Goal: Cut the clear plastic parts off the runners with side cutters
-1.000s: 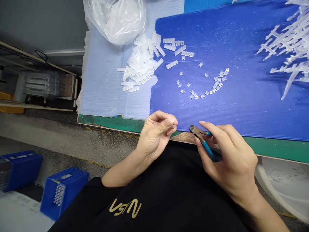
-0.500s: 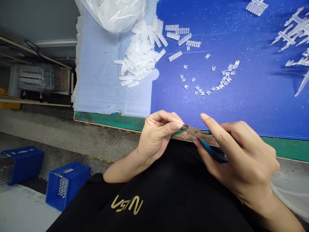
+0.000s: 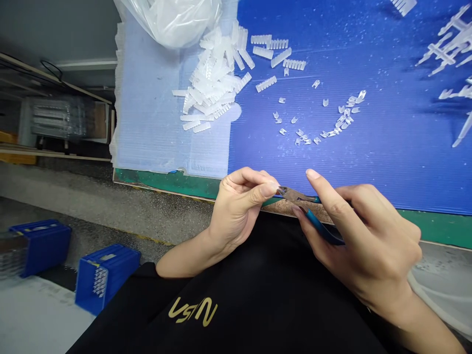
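Observation:
My right hand [image 3: 368,236] grips a pair of cutting pliers [image 3: 295,194] with blue handles, its index finger stretched along the upper handle. The pliers' jaws touch the fingertips of my left hand [image 3: 245,204]. Thumb and forefinger of that left hand are pinched on something small at the jaw tips, a clear plastic piece as far as it shows; most of it is hidden. Beyond both hands, several small clear U-shaped clips [image 3: 334,132] lie scattered on the blue sheet [image 3: 387,147].
A heap of white toothed plastic strips [image 3: 214,78] lies at the left, beside a clear plastic bag [image 3: 177,22]. Plastic sprues [image 3: 450,46] rest at the right. A green table edge [image 3: 165,184] runs in front of me. Blue crates [image 3: 110,273] stand on the floor at lower left.
The view has shifted slightly. Both hands keep nearly the same pose at the pliers' tips. The toothed piece at the top right now sits partly out of view.

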`<state>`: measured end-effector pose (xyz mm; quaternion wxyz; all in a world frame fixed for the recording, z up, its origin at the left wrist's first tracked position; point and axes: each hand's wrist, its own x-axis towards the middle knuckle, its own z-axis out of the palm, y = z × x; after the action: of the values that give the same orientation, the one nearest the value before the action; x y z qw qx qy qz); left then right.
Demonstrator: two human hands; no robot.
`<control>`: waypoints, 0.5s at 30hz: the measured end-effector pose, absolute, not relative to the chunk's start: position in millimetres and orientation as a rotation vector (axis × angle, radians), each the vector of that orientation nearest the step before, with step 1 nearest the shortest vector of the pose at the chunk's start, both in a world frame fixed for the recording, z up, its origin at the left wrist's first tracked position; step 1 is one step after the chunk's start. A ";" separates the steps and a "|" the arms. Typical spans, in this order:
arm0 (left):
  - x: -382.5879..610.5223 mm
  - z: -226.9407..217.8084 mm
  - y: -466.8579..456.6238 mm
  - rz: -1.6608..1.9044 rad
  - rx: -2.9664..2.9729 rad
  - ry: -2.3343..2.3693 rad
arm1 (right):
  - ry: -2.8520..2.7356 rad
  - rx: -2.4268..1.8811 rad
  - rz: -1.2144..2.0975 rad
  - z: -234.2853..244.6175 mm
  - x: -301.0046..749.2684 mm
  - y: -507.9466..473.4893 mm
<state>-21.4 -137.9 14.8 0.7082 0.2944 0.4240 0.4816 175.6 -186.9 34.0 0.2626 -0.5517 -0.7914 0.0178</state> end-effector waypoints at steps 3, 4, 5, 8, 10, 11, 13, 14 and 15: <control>-20.2 15.3 -137.6 1.064 0.678 0.971 | -2.127 -1.472 0.029 32.6 177.4 -186.2; -19.7 15.3 -137.5 1.066 0.682 0.969 | -2.126 -1.470 0.026 32.0 177.9 -186.2; -19.0 15.2 -137.4 1.068 0.682 0.967 | -2.125 -1.470 0.024 31.3 178.4 -186.2; -16.9 14.4 -138.0 1.062 0.652 0.972 | -2.126 -1.475 0.029 29.1 179.1 -186.9; -15.7 14.3 -139.4 1.059 0.619 0.974 | -2.110 -1.488 0.013 28.1 178.8 -187.6; -15.2 14.5 -140.2 1.060 0.610 0.971 | -2.098 -1.492 0.021 28.0 178.5 -188.0; -14.8 15.8 -140.9 1.069 0.638 0.966 | -2.052 -1.493 0.098 28.3 178.4 -188.4; -14.8 16.6 -140.1 1.082 0.696 0.979 | -2.006 -1.494 0.160 28.6 179.0 -188.3; -14.6 17.4 -138.0 1.098 0.802 1.005 | -1.944 -1.507 0.220 28.6 180.4 -187.8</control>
<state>-14.6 -138.0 17.4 0.6633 0.3549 0.4447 0.4861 180.4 -187.8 28.6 0.3295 -0.5762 -0.7432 0.0842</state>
